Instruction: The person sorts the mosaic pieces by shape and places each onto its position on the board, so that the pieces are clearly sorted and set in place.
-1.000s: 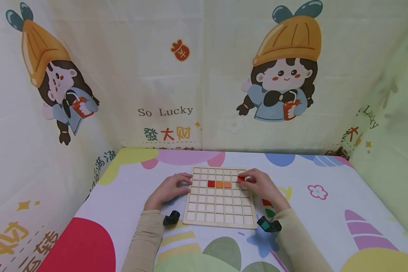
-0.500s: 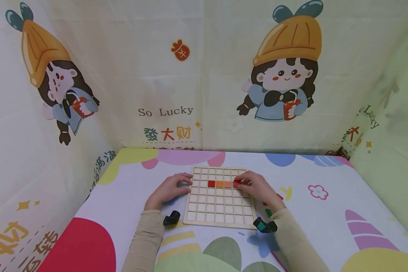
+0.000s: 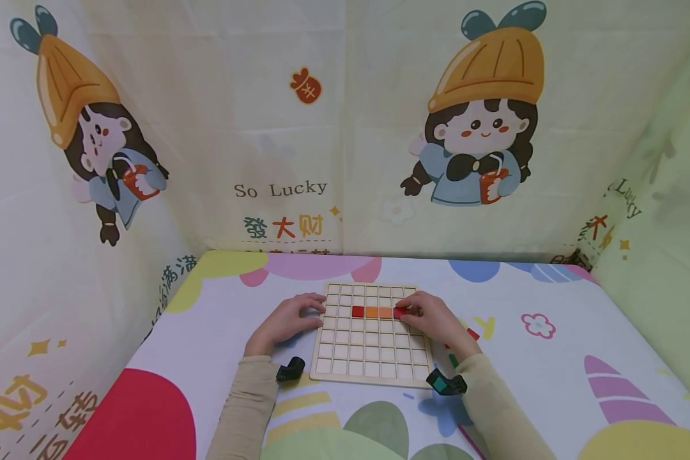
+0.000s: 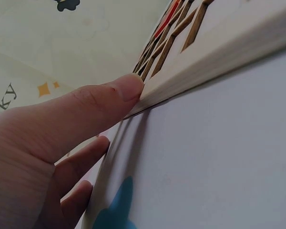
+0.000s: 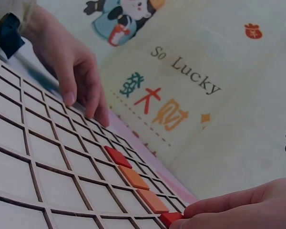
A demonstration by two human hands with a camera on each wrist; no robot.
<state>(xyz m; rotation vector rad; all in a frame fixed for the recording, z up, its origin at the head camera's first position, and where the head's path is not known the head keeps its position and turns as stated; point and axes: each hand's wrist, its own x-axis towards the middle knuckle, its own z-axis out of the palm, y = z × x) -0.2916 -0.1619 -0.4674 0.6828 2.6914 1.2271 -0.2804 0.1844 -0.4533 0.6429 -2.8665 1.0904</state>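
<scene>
Fingertips (image 5: 214, 206) of the right hand (image 3: 437, 317) pinch a small red square tile (image 3: 399, 313), setting it into the grid cell just right of the two orange tiles (image 3: 377, 312) on the pale wooden grid board (image 3: 370, 364). Best lowered flat, edges square to the slats. Left hand (image 3: 287, 319) rests relaxed, thumb (image 4: 109, 95) against the board's left edge, steadying it.
</scene>
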